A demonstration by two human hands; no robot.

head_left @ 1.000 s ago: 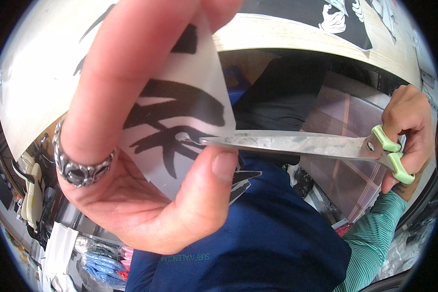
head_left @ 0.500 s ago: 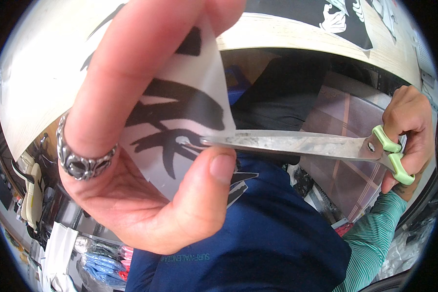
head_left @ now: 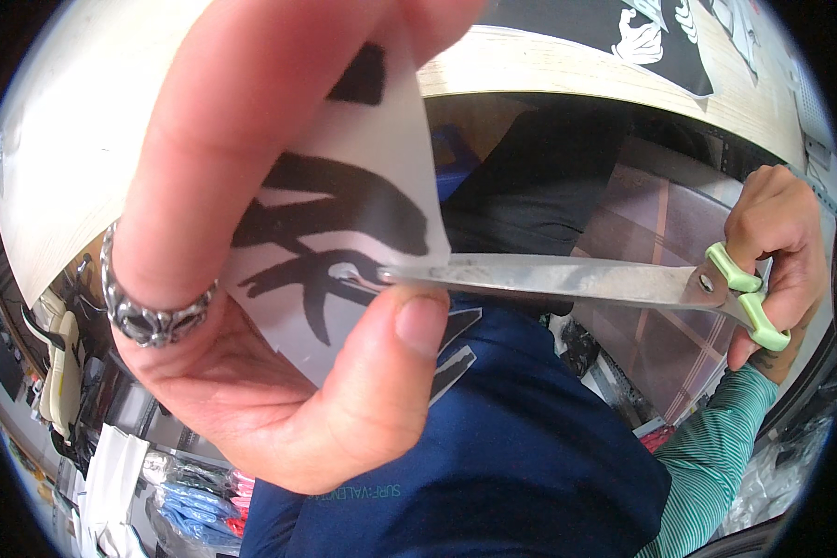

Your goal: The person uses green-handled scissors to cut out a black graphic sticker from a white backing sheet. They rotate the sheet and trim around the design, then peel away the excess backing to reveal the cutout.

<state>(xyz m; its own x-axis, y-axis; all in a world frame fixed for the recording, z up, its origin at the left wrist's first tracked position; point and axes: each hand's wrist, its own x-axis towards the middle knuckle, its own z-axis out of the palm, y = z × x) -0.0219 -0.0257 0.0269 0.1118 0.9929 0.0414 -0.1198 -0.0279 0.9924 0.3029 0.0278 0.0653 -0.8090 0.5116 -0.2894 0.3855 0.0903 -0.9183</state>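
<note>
Close to the camera, my left hand [head_left: 344, 409], with a silver ring [head_left: 153, 316] on one finger, pinches a thin whitish sheet [head_left: 353, 205] printed with black curved shapes. My right hand [head_left: 779, 242] is wrapped round the light green handles of a pair of scissors [head_left: 567, 279]. Their long metal blades look nearly closed and point left. The blade tips lie at the sheet's lower right edge, just above my left thumb, beside a small pale spot in the print. My left fingers hide part of the sheet. Narrow dark pieces with pale edges [head_left: 454, 372] show behind the thumb.
A pale wooden table [head_left: 567, 84] curves across the top, bearing a black sheet with white hand drawings [head_left: 637, 37]. Dark blue cloth [head_left: 530, 437] covers my lap. Plastic-wrapped bundles [head_left: 195, 511] lie at lower left, and a brownish checked panel [head_left: 651, 279] stands at right.
My left hand and the sheet have shifted slightly left. The scissors have moved very little, with their tips still at the sheet. More of the narrow dark pieces shows behind my thumb.
</note>
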